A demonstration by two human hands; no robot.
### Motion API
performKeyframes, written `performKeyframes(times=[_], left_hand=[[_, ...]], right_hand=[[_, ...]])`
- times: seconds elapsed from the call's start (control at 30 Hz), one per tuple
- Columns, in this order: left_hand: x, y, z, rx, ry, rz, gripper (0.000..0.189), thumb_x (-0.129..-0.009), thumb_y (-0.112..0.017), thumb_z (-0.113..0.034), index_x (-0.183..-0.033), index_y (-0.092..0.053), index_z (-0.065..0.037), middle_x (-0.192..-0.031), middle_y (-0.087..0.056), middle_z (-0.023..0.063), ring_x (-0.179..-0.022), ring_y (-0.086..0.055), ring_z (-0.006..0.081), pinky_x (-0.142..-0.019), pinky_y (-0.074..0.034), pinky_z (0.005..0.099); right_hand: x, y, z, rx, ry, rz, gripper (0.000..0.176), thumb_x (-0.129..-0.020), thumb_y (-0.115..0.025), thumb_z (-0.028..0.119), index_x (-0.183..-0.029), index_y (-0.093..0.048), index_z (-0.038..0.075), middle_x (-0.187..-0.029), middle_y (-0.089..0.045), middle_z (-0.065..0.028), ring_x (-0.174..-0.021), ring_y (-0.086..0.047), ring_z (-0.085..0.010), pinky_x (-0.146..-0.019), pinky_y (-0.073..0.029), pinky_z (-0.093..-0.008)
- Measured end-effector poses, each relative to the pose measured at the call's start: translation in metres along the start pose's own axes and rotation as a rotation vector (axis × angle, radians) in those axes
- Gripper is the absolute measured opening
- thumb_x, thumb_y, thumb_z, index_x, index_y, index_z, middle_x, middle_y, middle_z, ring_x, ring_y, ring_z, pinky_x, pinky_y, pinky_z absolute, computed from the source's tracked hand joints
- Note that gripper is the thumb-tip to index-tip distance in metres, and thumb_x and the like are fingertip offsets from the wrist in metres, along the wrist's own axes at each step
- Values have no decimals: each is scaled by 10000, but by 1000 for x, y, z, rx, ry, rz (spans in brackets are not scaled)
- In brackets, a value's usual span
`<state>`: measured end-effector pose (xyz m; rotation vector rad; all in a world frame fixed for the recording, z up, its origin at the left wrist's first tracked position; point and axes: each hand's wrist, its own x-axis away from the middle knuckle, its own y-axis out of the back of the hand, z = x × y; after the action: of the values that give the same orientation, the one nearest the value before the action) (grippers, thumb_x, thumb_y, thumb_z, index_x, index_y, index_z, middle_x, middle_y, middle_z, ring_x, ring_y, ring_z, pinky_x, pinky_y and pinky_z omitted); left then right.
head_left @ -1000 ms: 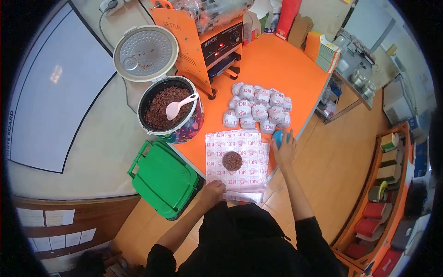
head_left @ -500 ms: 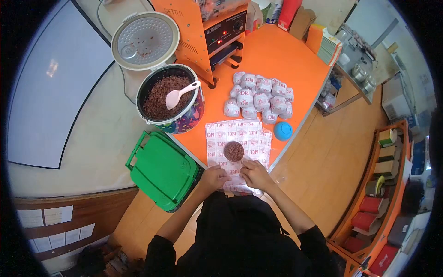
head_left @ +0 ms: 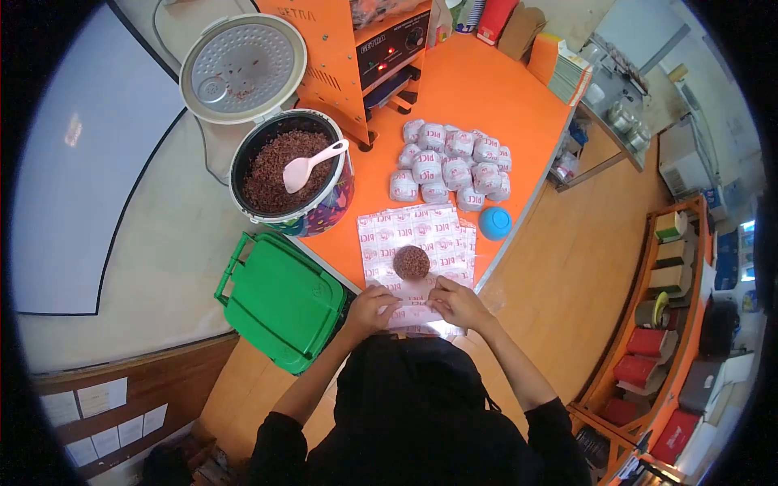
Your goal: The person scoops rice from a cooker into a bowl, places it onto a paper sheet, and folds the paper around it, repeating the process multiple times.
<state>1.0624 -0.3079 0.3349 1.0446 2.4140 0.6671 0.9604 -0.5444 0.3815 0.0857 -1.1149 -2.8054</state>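
A round, flat-topped portion of dark reddish-brown rice (head_left: pixel 411 262) rests on a stack of white wrapping paper (head_left: pixel 387 231) printed in red. My left hand (head_left: pixel 374 309) pinches the near edge of the top sheet on the left side. Opposite it, my right hand (head_left: pixel 457 303) pinches the same edge on the right. Between them the sheet's near part is raised and folded over, its plain underside showing, just short of the rice. Several wrapped portions (head_left: pixel 455 172) are piled beyond the paper. A small blue cup (head_left: pixel 495 223) stands to the right of the stack.
At left stands an open rice cooker (head_left: pixel 350 190) of dark rice, a pink rice paddle (head_left: pixel 298 173) lying on top. Behind it is an orange machine (head_left: pixel 328 57) with lit red lights. A green lidded bin (head_left: pixel 284 300) sits below the table's left edge. Orange shelves (head_left: pixel 640 324) line the right.
Both hands have raised the sheet's near edge and folded it toward the rice, exposing more of its plain underside. The whole view has shifted slightly.
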Motion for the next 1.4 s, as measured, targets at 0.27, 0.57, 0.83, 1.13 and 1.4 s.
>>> performKeyframes(times=[0.27,0.57,0.83,1.13,1.4], left_hand=[[-17,3,-11,4,-62,128,169,-770,-763,-193,-879,-727,-70,-864,-668,89,-822,-637,265,-735,-511,372],[-11,-15,13,-28,-123,177,280,-777,-718,-92,-1056,-713,-83,-1018,-677,97,-927,-644,284,-837,-529,374],[19,5,49,237,192,-56,199,-838,-675,-49,-1032,-705,-18,-994,-714,108,-926,-678,210,-835,-519,297],[-30,-36,93,975,681,-481,237,-940,-641,-176,-993,-698,48,-880,-681,29,-772,-598,79,-705,-476,240],[-21,-27,81,966,829,-540,191,-906,-676,-147,-967,-701,32,-877,-687,38,-740,-615,102,-666,-474,238]], right_hand=[[-8,-7,-7,151,-18,86,127,-803,-646,141,-860,-618,31,-973,-573,-124,-882,-620,-328,-716,-529,-443],[-3,-2,7,72,-118,29,265,-775,-696,167,-1018,-638,75,-1117,-561,-106,-948,-624,-326,-741,-535,-431],[24,2,-67,-87,-81,-296,117,-792,-740,103,-884,-745,30,-826,-699,-68,-807,-652,-206,-745,-530,-342],[-41,-44,-103,-218,-516,-852,170,-854,-703,149,-847,-651,-13,-601,-581,-35,-506,-466,-90,-482,-384,-300],[-34,-43,-46,416,-107,-611,456,-854,-603,98,-1298,-519,37,-1213,-586,-200,-1095,-585,-309,-905,-470,-400]])
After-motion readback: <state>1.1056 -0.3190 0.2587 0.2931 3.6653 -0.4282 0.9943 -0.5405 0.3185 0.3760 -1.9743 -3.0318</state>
